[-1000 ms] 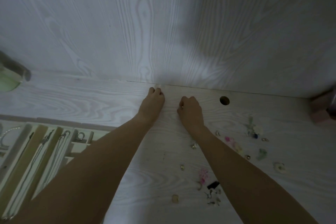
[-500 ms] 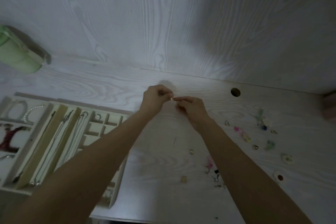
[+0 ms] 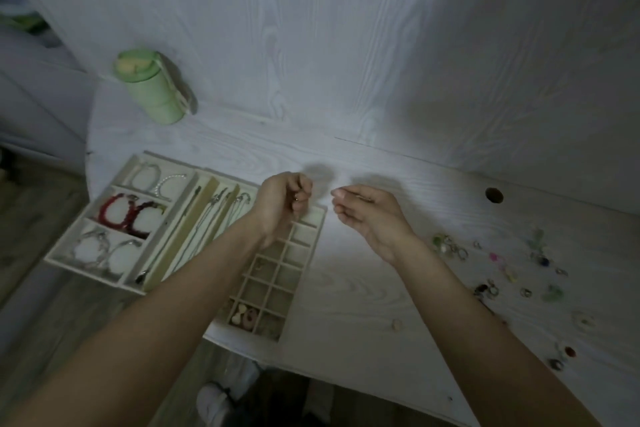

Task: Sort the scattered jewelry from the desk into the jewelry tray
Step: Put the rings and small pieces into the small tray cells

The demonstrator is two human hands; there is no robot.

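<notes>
Cream felt jewelry tray (image 3: 313, 243), small-cell grid at its right end, directly under my left hand (image 3: 282, 203). Left fingers curl round a small ring (image 3: 296, 197); item too tiny to identify further. Right hand (image 3: 367, 215) loose, half-open, empty. Method, as I judge it: lower close over one vacant cell, then release, so nothing bounces out. Scattered jewelry (image 3: 502, 274) remains on the desk (image 3: 363, 305), right.

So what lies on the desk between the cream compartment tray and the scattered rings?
Head view: bare white wood-grain desk between cream compartment tray and scattered rings; right hand hovers above.
</notes>
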